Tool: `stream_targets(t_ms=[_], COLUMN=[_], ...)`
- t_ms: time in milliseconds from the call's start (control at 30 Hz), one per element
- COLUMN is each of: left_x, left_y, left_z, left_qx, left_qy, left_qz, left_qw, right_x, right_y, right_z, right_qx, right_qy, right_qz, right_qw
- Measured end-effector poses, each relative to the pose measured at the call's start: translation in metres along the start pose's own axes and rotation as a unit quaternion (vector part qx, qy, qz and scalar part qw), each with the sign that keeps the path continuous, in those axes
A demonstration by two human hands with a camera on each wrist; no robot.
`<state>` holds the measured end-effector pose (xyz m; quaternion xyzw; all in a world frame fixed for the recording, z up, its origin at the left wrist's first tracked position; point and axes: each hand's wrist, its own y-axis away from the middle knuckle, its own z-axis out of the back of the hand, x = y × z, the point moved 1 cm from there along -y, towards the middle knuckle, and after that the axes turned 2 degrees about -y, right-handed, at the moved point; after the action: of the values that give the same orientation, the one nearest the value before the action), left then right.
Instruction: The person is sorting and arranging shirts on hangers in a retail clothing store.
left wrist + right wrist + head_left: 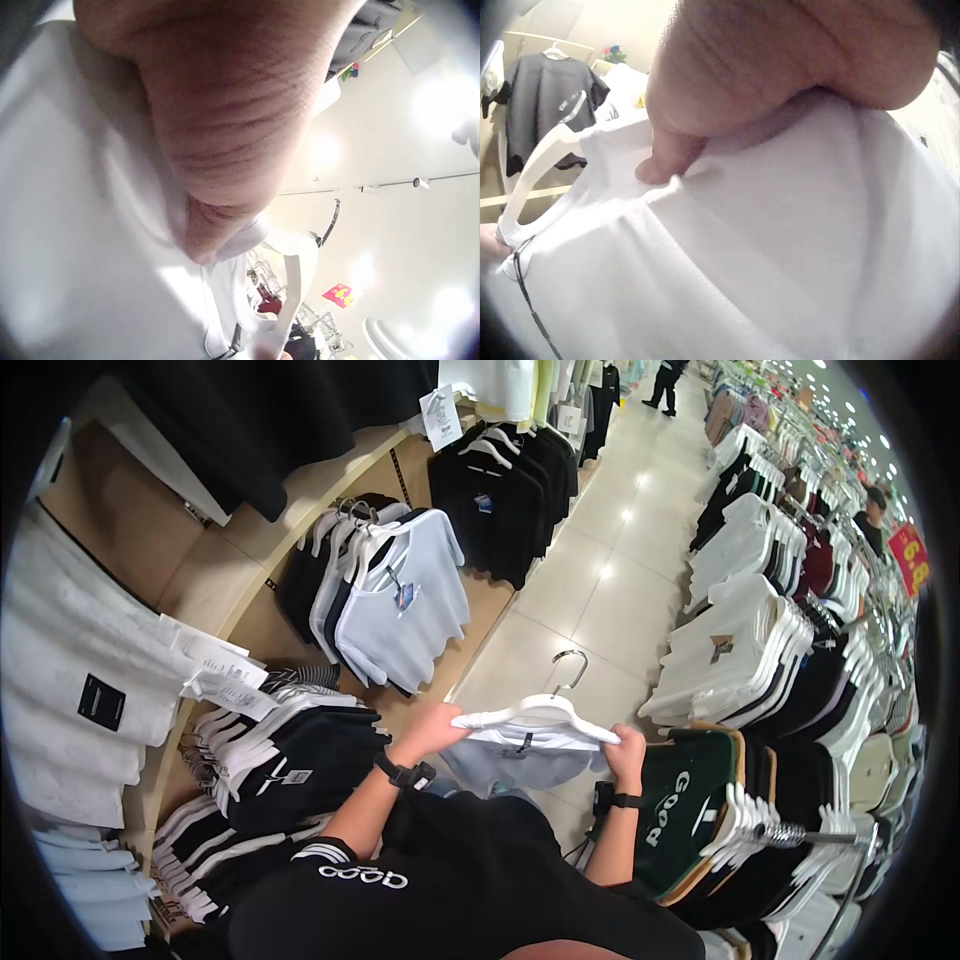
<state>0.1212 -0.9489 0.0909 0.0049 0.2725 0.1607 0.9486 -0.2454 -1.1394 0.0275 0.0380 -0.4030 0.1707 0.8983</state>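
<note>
White shirt [525,757] on 1 hanger [540,710], held by 2 hands [430,731].

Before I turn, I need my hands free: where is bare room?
Bare: the aisle floor beyond the hanger, between the black shirts and white shirts, and a board strip between the pale shirt and that floor. Crowded: the rack by the green shirt, hangers packed close.

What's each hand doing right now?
Left hand: closed, gripping the white shirt at one shoulder.
Right hand: closed, gripping its other shoulder.
</note>
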Motion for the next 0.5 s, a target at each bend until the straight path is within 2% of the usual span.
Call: stream_targets(t_ms=[100,133,267,300,333,400,433,500], left_x=[0.001,0.007,0.045,0.065,0.088,0.140,0.157,0.186], left_y=[-0.029,-0.038,-0.074,-0.082,-0.089,-0.101,-0.105,-0.114], left_z=[0.018,0.023,0.058,0.065,0.072,0.079,0.084,0.098], left_qx=[-0.020,-0.036,-0.059,-0.090,-0.108,-0.187,-0.229,-0.312], left_qy=[0.029,-0.001,-0.003,0.005,0.013,-0.014,-0.009,-0.008], left_qz=[0.005,0.013,0.131,0.139,0.187,0.226,0.218,0.203], left_qw=[0.999,0.999,0.990,0.986,0.976,0.956,0.949,0.928], right_x=[0.006,0.012,0.046,0.054,0.078,0.129,0.148,0.181], right_y=[-0.044,-0.062,-0.153,-0.181,-0.202,-0.236,-0.255,-0.291], right_z=[-0.011,-0.020,-0.079,-0.102,-0.124,-0.173,-0.191,-0.216], right_qx=[0.018,0.021,0.089,0.104,0.102,0.100,0.102,0.129], right_qy=[-0.008,-0.002,-0.016,-0.019,-0.021,-0.009,0.006,0.001], right_qz=[0.023,0.018,0.042,0.063,0.095,0.148,0.172,0.166], right_qw=[1.000,1.000,0.995,0.992,0.990,0.984,0.980,0.978])
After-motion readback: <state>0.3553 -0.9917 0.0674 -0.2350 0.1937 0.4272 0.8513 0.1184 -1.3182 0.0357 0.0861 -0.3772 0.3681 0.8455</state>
